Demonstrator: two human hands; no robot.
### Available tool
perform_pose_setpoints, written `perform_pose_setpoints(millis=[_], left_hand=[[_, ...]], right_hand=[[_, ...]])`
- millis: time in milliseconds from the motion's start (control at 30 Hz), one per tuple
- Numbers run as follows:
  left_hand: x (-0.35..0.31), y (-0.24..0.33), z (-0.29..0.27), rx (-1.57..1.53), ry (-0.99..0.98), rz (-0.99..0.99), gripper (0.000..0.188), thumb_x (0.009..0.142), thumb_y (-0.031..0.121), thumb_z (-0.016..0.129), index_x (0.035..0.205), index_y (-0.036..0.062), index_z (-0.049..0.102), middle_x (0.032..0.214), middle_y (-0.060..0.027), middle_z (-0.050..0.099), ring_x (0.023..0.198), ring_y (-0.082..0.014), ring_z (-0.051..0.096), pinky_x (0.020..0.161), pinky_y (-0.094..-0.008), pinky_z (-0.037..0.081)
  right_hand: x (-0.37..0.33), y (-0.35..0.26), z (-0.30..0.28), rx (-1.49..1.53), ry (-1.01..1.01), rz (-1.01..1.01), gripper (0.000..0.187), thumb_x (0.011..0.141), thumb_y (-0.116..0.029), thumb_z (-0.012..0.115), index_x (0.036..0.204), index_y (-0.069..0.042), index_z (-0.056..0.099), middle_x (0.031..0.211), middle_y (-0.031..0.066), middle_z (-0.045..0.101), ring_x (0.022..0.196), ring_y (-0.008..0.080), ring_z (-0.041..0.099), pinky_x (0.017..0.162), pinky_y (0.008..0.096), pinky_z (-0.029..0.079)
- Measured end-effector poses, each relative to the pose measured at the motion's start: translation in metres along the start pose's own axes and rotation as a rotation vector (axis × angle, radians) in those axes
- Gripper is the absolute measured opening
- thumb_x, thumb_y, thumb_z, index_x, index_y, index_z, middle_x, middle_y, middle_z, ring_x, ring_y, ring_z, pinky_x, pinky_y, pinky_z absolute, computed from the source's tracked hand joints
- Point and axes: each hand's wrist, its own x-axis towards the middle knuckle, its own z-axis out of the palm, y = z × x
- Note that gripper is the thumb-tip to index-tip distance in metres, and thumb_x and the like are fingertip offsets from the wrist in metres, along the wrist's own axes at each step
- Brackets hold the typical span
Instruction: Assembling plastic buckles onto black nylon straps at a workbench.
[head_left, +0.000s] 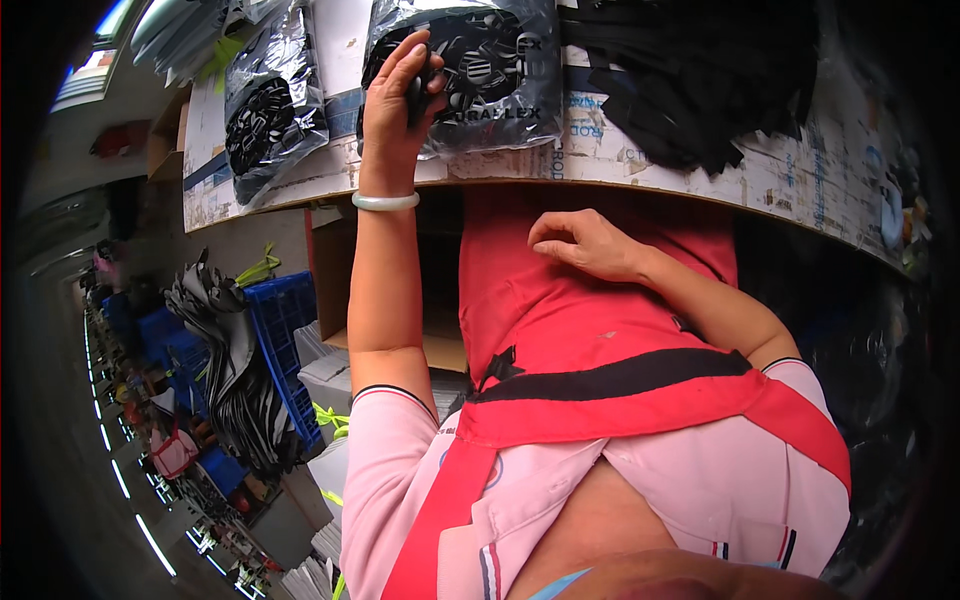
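Gripping a black buckle (418,95), your left hand (395,105) could drag the slippery plastic bag (490,60) beside it off the counter (640,165); right hand (590,243) rests loosely curled, empty.

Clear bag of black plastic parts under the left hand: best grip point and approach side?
Grip the bag of black parts probably at its near edge, coming from the bench's front edge. It lies flat and full, that edge hangs toward the person, and the left hand is there already. The right hand rests on the red apron.

We are in a factory workshop: beside the worn cardboard-topped workbench (700,165) lie bagged black parts (270,100), strap bundles (235,370), blue crates (285,310).
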Motion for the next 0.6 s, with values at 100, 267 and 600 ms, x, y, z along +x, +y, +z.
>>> perform_pose_setpoints(millis=[100,267,600], left_hand=[[-0.047,-0.016,0.046,0.255,-0.132,0.041,0.056,0.091,0.011,0.065,0.141,0.0072,0.042,0.085,-0.0059,0.064,0.065,-0.0092,0.057,0.049,-0.0225,0.045],[-0.108,-0.078,0.067,0.474,-0.170,-0.084,0.070,0.086,0.004,0.068,0.147,0.0092,0.034,0.085,-0.0032,0.065,0.069,-0.0045,0.055,0.058,-0.0186,0.044],[-0.143,-0.112,0.054,0.037,0.062,-0.373,0.033,0.092,0.018,0.066,0.120,0.0016,0.063,0.085,-0.0036,0.066,0.064,-0.0078,0.057,0.053,-0.0193,0.045]], right_hand=[[0.002,-0.018,-0.017,0.397,0.249,-0.032,0.020,0.096,-0.017,0.058,0.110,-0.002,0.060,0.083,0.0016,0.061,0.072,0.0066,0.057,0.066,0.0208,0.049],[0.014,-0.025,-0.043,0.282,0.243,-0.076,0.022,0.095,-0.023,0.062,0.101,-0.002,0.064,0.075,0.0004,0.059,0.065,0.0052,0.054,0.057,0.0192,0.044],[-0.009,0.009,-0.047,0.526,0.230,0.102,0.025,0.096,-0.030,0.060,0.097,-0.005,0.063,0.079,0.0010,0.062,0.060,0.0035,0.055,0.053,0.0178,0.045]])
